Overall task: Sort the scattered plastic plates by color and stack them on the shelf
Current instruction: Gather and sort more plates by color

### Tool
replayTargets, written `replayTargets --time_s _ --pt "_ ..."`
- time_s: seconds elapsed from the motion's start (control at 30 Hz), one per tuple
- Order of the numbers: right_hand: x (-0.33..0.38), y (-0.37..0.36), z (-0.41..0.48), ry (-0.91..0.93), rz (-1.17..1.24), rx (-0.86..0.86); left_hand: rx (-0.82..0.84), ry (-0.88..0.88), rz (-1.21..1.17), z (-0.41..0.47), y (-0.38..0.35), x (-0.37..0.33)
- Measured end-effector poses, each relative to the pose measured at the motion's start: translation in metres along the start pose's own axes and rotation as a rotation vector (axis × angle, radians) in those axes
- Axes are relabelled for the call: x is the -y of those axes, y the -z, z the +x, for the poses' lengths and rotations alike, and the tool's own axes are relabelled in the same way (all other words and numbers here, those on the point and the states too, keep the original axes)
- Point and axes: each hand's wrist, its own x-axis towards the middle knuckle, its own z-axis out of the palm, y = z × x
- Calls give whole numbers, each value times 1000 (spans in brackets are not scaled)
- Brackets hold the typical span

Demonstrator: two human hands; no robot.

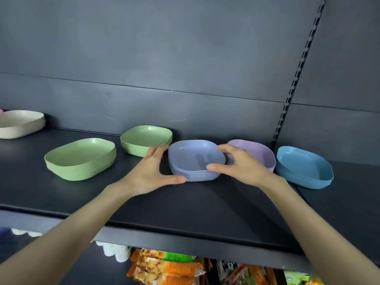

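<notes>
While both hands flank it, the stack of periwinkle rounded-square plastic plates [195,161] sits mid-shelf on the dark grey shelf [205,204], straight ahead and between the palms. Left hand [154,171] is spread flat-fingered: thumb tip touches the stack's near-left corner, fingers reach along its far-left side. Right hand [240,163] curls loosely round the right side, thumb on the near rim, fingers bent over the far-right corner. Stack is near square, no clear long axis; both hands look equally close, one per side, so a two-handed squeeze, lift or slide looks like the likely next move.

Stack of lilac-pink plastic plates [261,153] is just beside it on the right, partly hidden behind the right hand, so knuckles may bump it. Stack of sky-blue plastic plates [304,169] is further right. Two stacks of pale green plastic plates [80,159] [146,140] are left, still separate, probably to be merged. Stack of beige plastic plates [20,124] is far left. Orange snack packets [164,268] sit on the level below.
</notes>
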Motion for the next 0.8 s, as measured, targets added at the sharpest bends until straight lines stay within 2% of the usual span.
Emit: replayTargets --time_s 0.13,0.33,0.67,0.8 --pt "-11 -12 4 62 21 -49 -48 72 -152 -5 -15 8" --pt "-14 -16 4 180 -55 -141 -10 51 -154 -2 -19 9" --pt "-24 -17 10 171 -140 -110 2 37 -185 5 -19 11" --pt "-20 -15 10 154 -81 -95 3 35 -226 5 -18 11"
